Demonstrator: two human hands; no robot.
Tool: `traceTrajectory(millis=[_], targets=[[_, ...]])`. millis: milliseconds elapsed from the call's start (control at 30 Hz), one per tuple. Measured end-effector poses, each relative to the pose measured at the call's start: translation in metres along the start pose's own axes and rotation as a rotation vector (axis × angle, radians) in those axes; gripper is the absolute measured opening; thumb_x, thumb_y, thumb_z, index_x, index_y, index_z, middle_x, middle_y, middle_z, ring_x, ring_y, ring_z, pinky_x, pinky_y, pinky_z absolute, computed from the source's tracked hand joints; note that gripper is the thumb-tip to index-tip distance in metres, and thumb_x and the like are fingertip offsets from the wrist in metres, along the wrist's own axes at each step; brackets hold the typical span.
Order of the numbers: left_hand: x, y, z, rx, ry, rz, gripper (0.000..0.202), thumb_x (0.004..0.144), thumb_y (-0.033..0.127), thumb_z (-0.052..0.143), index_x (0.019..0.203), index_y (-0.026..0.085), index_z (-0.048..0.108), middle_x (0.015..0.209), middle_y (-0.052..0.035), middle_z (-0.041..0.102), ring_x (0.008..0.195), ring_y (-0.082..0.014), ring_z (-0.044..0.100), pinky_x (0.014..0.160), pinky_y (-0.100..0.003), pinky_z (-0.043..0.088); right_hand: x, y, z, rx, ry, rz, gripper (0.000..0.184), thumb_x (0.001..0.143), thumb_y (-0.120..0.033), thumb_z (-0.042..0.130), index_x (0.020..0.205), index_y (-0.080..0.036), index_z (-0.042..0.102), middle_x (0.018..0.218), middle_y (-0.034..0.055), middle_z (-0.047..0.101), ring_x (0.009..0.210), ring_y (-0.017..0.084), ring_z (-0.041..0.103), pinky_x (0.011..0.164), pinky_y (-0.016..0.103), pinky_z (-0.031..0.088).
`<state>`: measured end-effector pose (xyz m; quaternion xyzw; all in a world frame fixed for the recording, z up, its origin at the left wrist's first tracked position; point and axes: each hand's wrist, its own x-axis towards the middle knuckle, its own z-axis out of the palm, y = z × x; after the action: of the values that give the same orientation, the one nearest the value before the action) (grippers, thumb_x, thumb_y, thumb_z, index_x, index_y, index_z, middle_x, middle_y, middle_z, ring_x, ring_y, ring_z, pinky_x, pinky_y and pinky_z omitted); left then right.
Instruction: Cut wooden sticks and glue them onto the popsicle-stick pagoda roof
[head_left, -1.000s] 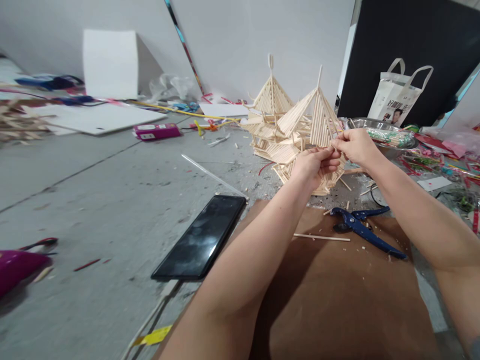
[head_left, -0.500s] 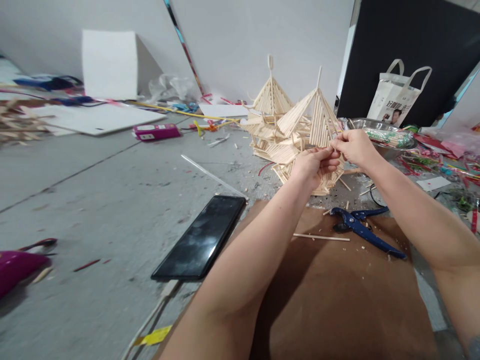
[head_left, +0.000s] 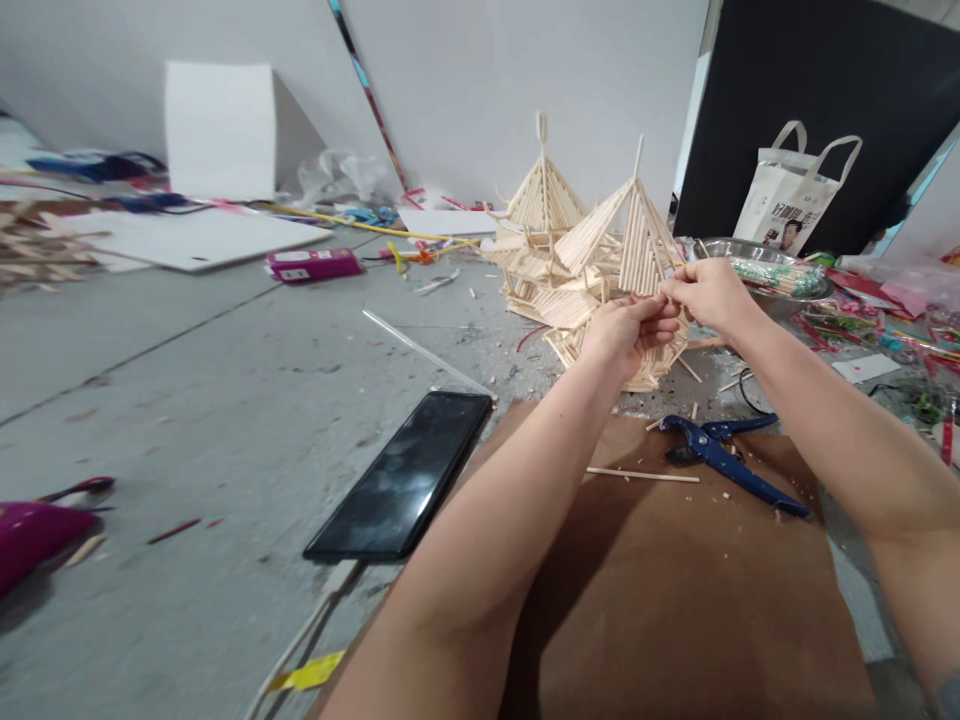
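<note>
My left hand (head_left: 628, 328), my right hand (head_left: 711, 292), close together at a peaked stick model (head_left: 592, 238), whether grasping I cannot tell

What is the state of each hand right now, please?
Left hand: loosely curled; cannot tell whether it grips anything.
Right hand: pinched closed at the stick model; anything held is unclear.

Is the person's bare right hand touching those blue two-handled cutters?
Apart. The head view shows grey floor between the right hand, up beside the pale wooden stick model, and the blue cutters.
</note>
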<state>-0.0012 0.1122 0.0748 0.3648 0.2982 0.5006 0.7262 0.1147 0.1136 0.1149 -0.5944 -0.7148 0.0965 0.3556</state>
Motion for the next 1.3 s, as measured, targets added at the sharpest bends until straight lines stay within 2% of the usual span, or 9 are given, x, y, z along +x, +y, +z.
traceTrajectory(millis=[267, 600, 833, 1067, 1300], targets=[[0.0015, -0.0015, -0.002, 0.025, 0.005, 0.022, 0.017, 0.08, 0.012, 0.05, 0.065, 0.009, 0.059, 0.052, -0.0009, 0.062, 0.044, -0.0048, 0.054, 0.044, -0.015, 0.044, -0.0014, 0.0004, 0.0002, 0.024, 0.003, 0.015, 0.016, 0.072, -0.023, 0.054, 0.065, -0.011, 0.063, 0.052, -0.0004, 0.055, 0.049, 0.008, 0.048, 0.053, 0.022, 0.037], [0.0014, -0.0035, -0.004, -0.037, -0.018, 0.04, 0.017, 0.079, 0.013, 0.053, 0.063, 0.009, 0.058, 0.055, -0.0006, 0.062, 0.044, -0.0051, 0.054, 0.046, -0.017, 0.046, -0.0002, 0.0069, 0.0025, 0.133, -0.029, 0.043, 0.014, 0.074, -0.023, 0.056, 0.066, -0.012, 0.06, 0.045, -0.0041, 0.05, 0.037, 0.004, 0.041, 0.044, 0.02, 0.032], [0.0013, -0.0037, -0.0042, -0.036, -0.03, 0.03, 0.011, 0.08, 0.013, 0.053, 0.074, 0.009, 0.061, 0.056, -0.0006, 0.063, 0.046, -0.0048, 0.055, 0.048, -0.016, 0.046, -0.0028, 0.0033, 0.0008, 0.258, -0.062, 0.094, 0.013, 0.075, -0.019, 0.058, 0.064, -0.013, 0.057, 0.047, -0.0043, 0.051, 0.034, 0.003, 0.04, 0.038, 0.018, 0.031], [-0.0003, -0.0023, -0.0027, -0.015, -0.027, 0.024, 0.017, 0.082, 0.012, 0.051, 0.067, 0.01, 0.059, 0.057, -0.0002, 0.064, 0.045, -0.0038, 0.054, 0.047, -0.015, 0.044, -0.0043, -0.0012, -0.0004, 0.354, -0.084, 0.16, 0.015, 0.078, -0.015, 0.056, 0.063, -0.012, 0.056, 0.047, -0.004, 0.051, 0.033, 0.003, 0.04, 0.032, 0.017, 0.027], [-0.0006, -0.0026, -0.003, -0.01, -0.024, 0.026, 0.017, 0.081, 0.013, 0.052, 0.066, 0.011, 0.06, 0.058, -0.0005, 0.064, 0.046, -0.0041, 0.054, 0.049, -0.016, 0.045, -0.005, -0.0017, -0.0013, 0.337, -0.082, 0.174, 0.013, 0.076, -0.018, 0.059, 0.065, -0.012, 0.057, 0.048, -0.0036, 0.052, 0.033, 0.003, 0.039, 0.033, 0.017, 0.028]])
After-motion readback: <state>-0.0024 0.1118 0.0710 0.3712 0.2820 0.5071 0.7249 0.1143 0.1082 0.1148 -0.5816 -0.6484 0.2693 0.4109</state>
